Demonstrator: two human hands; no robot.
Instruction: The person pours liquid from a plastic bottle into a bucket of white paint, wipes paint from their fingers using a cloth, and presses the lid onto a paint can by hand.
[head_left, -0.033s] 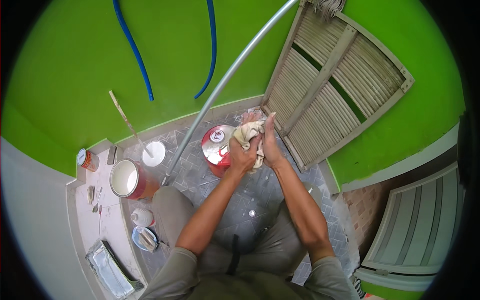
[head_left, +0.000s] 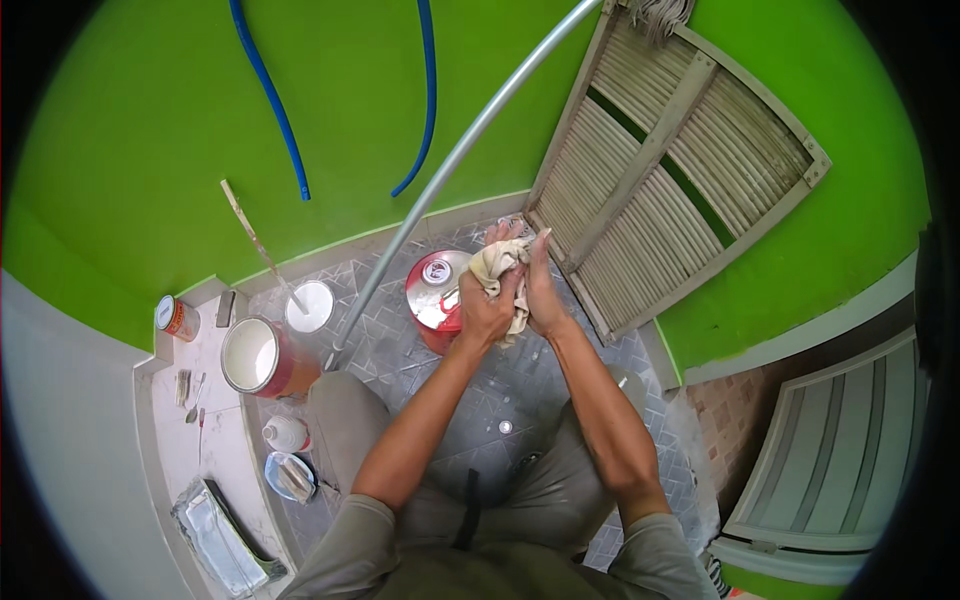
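My left hand (head_left: 486, 312) is closed on a crumpled cream rag (head_left: 492, 262), pressing it against my other palm. My right hand (head_left: 544, 297) is open, with fingers stretched upward and partly hidden behind the cloth. Whitish smears show on the fingertips. Just left of the rag stands a red paint can (head_left: 425, 300) with a pale, paint-streaked top and a round cap. It sits on the grey patterned floor, partly covered by my left hand.
A silver pole (head_left: 440, 180) slants across the view. To the left stand an opened can of white paint (head_left: 250, 357), a white lid (head_left: 310, 306) with a stick (head_left: 255, 238), a bottle (head_left: 287, 434) and a paint tray (head_left: 225, 540). A slatted door (head_left: 660, 170) leans on the green wall.
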